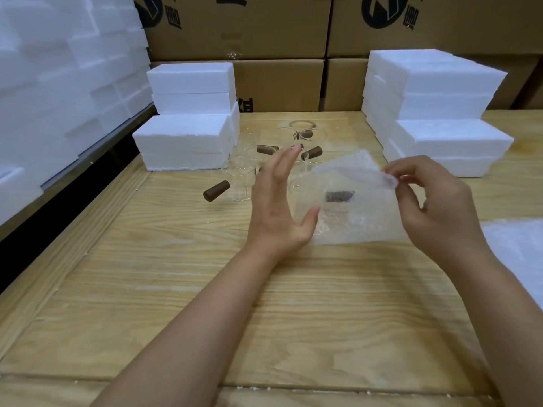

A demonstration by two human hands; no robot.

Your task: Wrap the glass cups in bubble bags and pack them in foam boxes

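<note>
On the pale wooden tabletop (176, 289), the right hand (435, 201) pinches the top edge of a clear bubble bag (352, 224), likely folding it over the brown-handled glass cup (339, 196) inside. The left hand (276, 201), its grip open flat, hovers at the bag's nine o'clock.

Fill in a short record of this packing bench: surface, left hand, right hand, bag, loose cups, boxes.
surface: wooden table
left hand: open, fingers straight, beside the left edge of the bubble bag
right hand: pinches the bag's upper flap
bag: a brown shape, likely a cup handle, shows through
loose cups: glass cups with brown handles, behind the left hand
boxes: white foam boxes stacked left and right
</note>
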